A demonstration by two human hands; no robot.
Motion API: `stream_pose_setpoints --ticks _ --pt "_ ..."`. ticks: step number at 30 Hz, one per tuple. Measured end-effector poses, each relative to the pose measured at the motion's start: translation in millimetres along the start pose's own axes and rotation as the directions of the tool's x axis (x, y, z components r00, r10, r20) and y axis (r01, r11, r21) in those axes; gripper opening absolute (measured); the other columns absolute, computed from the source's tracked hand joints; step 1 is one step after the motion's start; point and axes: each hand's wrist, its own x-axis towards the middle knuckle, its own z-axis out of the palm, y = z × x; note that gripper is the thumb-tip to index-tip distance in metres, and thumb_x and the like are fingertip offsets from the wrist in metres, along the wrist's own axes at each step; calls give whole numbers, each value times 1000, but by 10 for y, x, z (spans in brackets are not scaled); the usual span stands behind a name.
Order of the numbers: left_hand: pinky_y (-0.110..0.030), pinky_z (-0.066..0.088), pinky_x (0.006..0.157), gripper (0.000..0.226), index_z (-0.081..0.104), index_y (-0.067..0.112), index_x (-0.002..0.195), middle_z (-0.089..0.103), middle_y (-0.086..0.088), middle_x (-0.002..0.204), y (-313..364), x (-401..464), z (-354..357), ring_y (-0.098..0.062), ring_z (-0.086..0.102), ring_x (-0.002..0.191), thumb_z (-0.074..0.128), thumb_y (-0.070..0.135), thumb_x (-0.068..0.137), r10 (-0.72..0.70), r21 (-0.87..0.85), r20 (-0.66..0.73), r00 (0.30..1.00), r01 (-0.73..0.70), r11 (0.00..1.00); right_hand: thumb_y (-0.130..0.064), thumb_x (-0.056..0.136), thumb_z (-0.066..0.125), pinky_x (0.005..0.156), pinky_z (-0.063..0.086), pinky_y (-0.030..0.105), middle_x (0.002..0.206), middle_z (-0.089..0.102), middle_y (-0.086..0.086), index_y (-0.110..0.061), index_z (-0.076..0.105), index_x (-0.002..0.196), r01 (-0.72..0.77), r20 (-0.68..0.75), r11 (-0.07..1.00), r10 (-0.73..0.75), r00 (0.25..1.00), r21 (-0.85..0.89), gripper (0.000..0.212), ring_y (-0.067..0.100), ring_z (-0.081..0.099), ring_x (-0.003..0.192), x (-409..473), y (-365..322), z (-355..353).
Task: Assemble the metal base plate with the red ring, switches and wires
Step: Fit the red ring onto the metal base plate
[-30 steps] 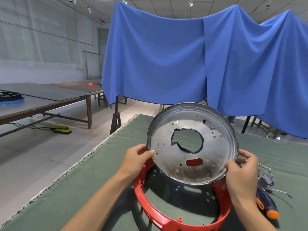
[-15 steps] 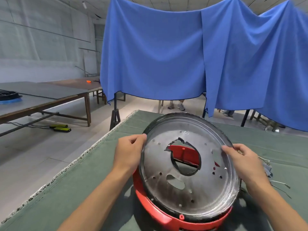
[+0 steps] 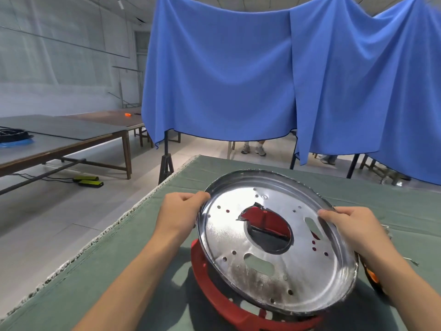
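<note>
Metal base plate (image 3: 274, 244) — round, shiny, with a large central cut-out, oblong slots and small holes; held over the red ring (image 3: 214, 290), tilted, far rim higher than near rim; no long axis, no legible marking. Left hand (image 3: 177, 212) grips the left rim, fingers curled; right hand (image 3: 350, 225) grips the right rim likewise. Red ring lies on the green cloth table (image 3: 119, 259); the table's left edge runs just beside the left forearm, bare floor beyond — blue curtain (image 3: 238, 72) hangs behind.
</note>
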Motion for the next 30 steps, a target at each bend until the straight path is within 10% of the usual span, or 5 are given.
stream_pose_setpoints --ticks 4,8,13,30 --pt "-32 31 57 45 32 18 46 29 -5 50 -68 7 38 -20 32 54 59 25 82 -35 123 22 999 32 992 -26 85 67 83 51 46 79 70 23 1 72 77 -53 8 998 53 999 -25 29 41 65 85 -11 25 43" --pt "-25 35 51 27 62 10 59 44 10 38 -135 40 23 -16 38 44 60 26 81 -9 247 -4 1000 10 969 -21 85 68 85 49 45 90 68 20 -4 69 68 -45 1 994 45 999 -96 24 32 61 91 -37 3 82" --pt "-27 30 53 33 48 15 47 31 4 41 -188 -6 16 -18 28 49 59 28 76 0 376 14 1000 -5 927 -20 81 60 51 34 29 48 48 8 -13 48 47 -69 0 962 72 997 -263 37 26 40 50 -40 -2 43" --pt "-25 44 38 23 52 11 57 44 -7 53 -44 -125 -47 -21 41 38 56 25 75 -192 370 82 978 149 917 -13 84 61 50 25 27 49 41 0 -11 50 56 24 150 954 23 988 -300 30 18 34 50 -10 11 64"
